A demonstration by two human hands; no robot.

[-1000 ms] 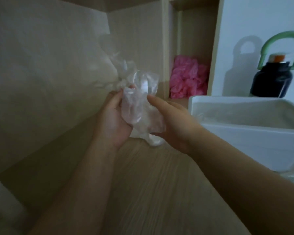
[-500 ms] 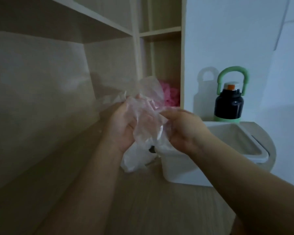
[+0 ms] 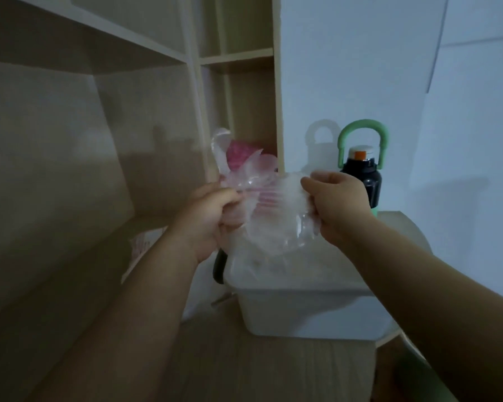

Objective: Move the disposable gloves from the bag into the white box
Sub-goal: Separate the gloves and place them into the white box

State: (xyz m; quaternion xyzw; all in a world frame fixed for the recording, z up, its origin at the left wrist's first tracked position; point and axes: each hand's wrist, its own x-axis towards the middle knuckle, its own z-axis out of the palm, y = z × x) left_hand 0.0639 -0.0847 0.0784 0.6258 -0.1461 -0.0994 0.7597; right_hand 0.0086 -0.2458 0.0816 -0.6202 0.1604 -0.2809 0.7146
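The disposable gloves (image 3: 273, 221), a clear crumpled film (whether still wrapped cannot be told), are hanging stretched between both hands directly above the open white box (image 3: 302, 291). The left hand (image 3: 212, 210) is pinching one edge and the right hand (image 3: 337, 204) is gripping the other. A second ago the bundle was being held over the desk beside the box, so the drop seems near. A green-handled bottle (image 3: 360, 181) is standing behind the box, a pink bundle (image 3: 238, 153) is lying in the shelf, and a dark object (image 3: 219, 265) is sitting at the box's left side, none covering the opening.
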